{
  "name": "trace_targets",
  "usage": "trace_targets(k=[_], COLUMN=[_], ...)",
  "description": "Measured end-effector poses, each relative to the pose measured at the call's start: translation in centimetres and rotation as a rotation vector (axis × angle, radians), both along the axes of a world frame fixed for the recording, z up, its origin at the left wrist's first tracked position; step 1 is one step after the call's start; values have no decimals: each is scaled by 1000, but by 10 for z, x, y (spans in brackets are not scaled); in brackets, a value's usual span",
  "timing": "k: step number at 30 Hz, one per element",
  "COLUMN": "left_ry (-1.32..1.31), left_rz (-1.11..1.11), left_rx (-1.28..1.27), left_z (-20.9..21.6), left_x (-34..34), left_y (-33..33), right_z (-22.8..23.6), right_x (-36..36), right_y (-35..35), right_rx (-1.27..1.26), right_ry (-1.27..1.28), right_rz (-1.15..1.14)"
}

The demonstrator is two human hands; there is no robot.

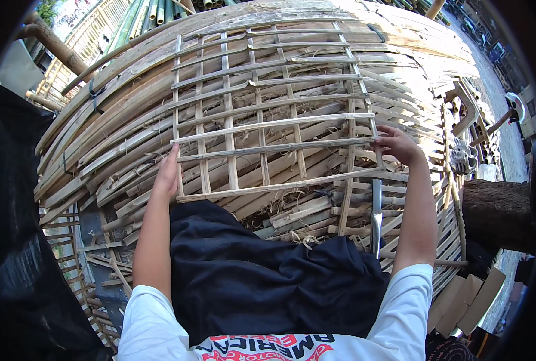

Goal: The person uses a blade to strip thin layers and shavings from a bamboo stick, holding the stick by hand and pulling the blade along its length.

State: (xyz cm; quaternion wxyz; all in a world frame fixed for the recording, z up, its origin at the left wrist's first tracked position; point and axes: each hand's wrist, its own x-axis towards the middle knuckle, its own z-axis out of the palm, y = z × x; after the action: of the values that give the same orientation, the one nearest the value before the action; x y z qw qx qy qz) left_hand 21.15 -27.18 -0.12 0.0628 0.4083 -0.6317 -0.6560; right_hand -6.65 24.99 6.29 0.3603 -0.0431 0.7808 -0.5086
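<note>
A lattice panel of split bamboo strips (229, 135) is held up in front of me, its far end tilted away over the stacked strips. My left hand (169, 170) is closed at the panel's left edge, near the front corner, its fingers partly hidden. On the right edge, my right hand (397, 145) pinches the frame between thumb and fingers, close to where a crosswise strip meets it. Below my right hand, near the panel's front right corner, stands a shiny metal tool (376, 218); its kind is unclear. Dark cloth (268, 277) covers my lap.
Long bamboo strips (123, 126) lie in a big bundled pile behind and under the panel. Another slatted bamboo piece (424, 204) is at the right, beside a thick log (499, 213). Green bamboo poles (141, 21) stand at the far left. Black sheeting (21, 240) hangs at the left.
</note>
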Motion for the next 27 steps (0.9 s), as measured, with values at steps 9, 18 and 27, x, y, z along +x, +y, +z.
trace_targets(k=[9, 18, 27], left_ry=[-87, 17, 15], left_rz=[6, -196, -581], left_rx=[-446, -1034, -1373], left_z=[-12, 73, 68], left_x=[9, 88, 136], left_y=[0, 100, 194], right_z=[-34, 9, -8], right_x=[19, 152, 289], right_y=[-5, 19, -1], right_rx=[104, 212, -36], right_ry=[322, 623, 350], right_rz=[-16, 1, -49])
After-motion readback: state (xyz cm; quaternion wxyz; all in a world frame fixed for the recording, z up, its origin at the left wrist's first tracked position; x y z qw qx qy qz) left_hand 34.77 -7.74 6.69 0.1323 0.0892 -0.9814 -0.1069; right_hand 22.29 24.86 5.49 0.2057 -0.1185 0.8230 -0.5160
